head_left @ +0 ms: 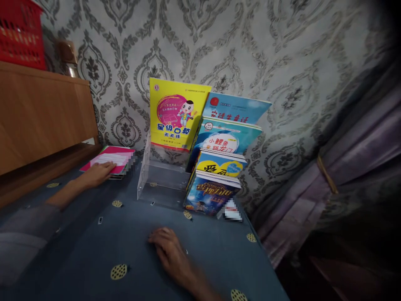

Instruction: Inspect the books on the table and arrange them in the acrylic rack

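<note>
My left hand (99, 173) reaches to the left and lies with fingers stretched out on a pink-covered booklet (117, 158), the top of a small stack on the table. My right hand (171, 251) rests on the table in front of the rack, its fingers loosely bent and nothing visible in it. Between and beyond my hands stands a clear acrylic book rack (144, 175) with stepped tiers. A yellow workbook (178, 113) stands upright at its back left. Its right side holds a blue book (234, 106), a teal book (232, 136), yellow-and-blue books (219, 164) and dark blue books (209, 194).
A wooden cabinet (46, 113) borders the table's left side, with a red plastic basket (21, 37) and a jar-like object (69, 58) on top. Patterned wallpaper lies behind. A tied curtain (300, 209) hangs past the right edge of the dark blue tablecloth (78, 259).
</note>
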`<action>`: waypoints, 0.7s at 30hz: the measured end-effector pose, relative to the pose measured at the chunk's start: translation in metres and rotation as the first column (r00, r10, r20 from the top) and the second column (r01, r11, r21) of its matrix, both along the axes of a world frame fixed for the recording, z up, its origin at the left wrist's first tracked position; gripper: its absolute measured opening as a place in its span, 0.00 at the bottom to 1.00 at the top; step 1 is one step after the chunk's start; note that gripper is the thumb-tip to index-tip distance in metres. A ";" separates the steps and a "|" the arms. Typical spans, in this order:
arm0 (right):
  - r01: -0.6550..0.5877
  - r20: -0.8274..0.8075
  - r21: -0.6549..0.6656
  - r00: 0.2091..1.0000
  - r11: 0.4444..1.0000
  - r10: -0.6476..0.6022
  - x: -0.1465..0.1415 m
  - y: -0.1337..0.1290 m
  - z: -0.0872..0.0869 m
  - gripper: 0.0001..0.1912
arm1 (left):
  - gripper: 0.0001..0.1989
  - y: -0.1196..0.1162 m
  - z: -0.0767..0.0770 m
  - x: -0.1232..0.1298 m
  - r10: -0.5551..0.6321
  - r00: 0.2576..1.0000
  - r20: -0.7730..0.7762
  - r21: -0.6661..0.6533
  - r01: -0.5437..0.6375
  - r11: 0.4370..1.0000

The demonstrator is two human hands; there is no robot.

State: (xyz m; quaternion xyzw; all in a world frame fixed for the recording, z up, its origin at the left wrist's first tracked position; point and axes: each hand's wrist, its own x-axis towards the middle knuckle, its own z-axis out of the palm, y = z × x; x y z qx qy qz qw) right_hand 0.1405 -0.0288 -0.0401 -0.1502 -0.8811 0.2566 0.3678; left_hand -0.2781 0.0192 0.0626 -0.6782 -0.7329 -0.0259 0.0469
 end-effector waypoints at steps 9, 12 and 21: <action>-0.025 0.001 0.015 1.000 1.000 0.025 0.002 0.003 -0.002 0.17 | 0.26 -0.008 0.006 0.007 0.006 1.000 0.027 0.083 -0.008 0.997; -0.027 0.024 0.000 0.999 1.000 0.027 0.002 0.003 -0.002 0.16 | 0.24 0.001 0.012 0.011 0.075 0.997 0.036 0.112 -0.079 0.991; -0.033 -0.016 0.021 0.999 0.999 0.033 0.000 0.003 0.000 0.18 | 0.25 -0.001 0.033 0.021 0.173 0.984 0.035 0.134 -0.176 0.975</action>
